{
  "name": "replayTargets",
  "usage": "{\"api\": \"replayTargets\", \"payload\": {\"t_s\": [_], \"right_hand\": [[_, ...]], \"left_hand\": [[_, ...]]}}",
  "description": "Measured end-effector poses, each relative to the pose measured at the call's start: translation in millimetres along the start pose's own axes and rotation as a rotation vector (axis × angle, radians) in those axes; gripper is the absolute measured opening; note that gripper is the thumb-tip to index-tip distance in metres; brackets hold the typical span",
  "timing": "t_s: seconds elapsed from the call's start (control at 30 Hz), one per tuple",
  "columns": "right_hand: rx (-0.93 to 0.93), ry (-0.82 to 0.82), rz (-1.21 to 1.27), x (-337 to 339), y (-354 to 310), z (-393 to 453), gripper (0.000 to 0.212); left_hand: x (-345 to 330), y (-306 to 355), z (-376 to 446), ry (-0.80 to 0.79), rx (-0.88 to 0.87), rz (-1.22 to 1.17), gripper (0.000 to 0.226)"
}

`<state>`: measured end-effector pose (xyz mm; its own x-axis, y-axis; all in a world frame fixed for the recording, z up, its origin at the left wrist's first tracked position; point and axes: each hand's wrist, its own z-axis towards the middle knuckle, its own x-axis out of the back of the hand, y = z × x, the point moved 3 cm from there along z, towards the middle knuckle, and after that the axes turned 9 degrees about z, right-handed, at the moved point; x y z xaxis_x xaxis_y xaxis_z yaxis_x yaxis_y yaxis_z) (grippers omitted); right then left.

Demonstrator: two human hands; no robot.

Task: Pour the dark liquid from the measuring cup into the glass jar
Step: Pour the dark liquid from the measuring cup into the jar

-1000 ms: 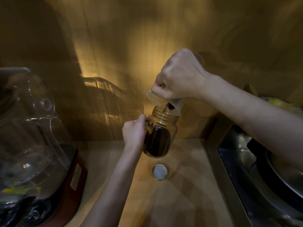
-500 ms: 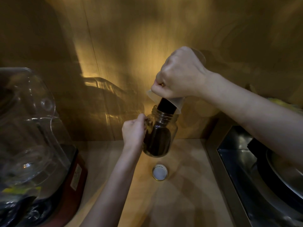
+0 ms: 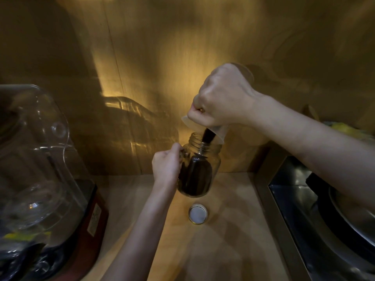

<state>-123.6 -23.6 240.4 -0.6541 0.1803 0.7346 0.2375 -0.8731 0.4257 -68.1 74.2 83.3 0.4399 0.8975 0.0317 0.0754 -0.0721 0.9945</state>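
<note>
Right hand (image 3: pixel 223 98) fingers clench the tipped measuring cup (image 3: pixel 218 133); below them, liquid streams into the half-full jar (image 3: pixel 199 169), left hand (image 3: pixel 167 167) fingers gripping it.

Light wooden counter (image 3: pixel 229 230) against a wooden wall.
A round jar lid (image 3: pixel 198 213) lies flat mid-counter; a red-based blender (image 3: pixel 89 216) stands left, a steel stovetop (image 3: pixel 300 209) is set in at right.

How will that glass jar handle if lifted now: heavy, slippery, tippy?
The glass jar looks well over half full of dark liquid, so probably heavy for its size. Smooth glass may be slippery, and fragile if dropped. Its mouth is open, the lid lying on the counter, so tilting would likely spill; the left hand steadies it.
</note>
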Motion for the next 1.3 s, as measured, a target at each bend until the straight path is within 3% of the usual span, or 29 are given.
{"api": "replayTargets", "payload": {"t_s": [0.63,0.93,1.03,1.13,1.3], "right_hand": [[0.105,0.020,-0.053,5.8,-8.9,4.2,0.036],[0.098,-0.027,-0.019,4.8,-18.1,-1.0,0.037],[-0.029,0.020,0.073,-1.6,-13.1,-12.1,0.038],[-0.278,0.099,0.247,-9.3,-1.4,-33.6,0.041],[-0.956,0.253,0.683,-43.7,20.9,-94.1,0.045]], "left_hand": [[0.5,0.4,-1.3,-0.010,0.000,-0.006,0.026],[1.8,-7.0,-1.2,-0.007,0.006,-0.005,0.035],[2.8,-14.8,-3.2,-0.045,0.006,-0.047,0.035],[7.1,-28.4,-5.4,-0.073,0.020,-0.172,0.044],[15.2,-61.4,-4.9,-0.196,0.114,-0.372,0.052]]}}
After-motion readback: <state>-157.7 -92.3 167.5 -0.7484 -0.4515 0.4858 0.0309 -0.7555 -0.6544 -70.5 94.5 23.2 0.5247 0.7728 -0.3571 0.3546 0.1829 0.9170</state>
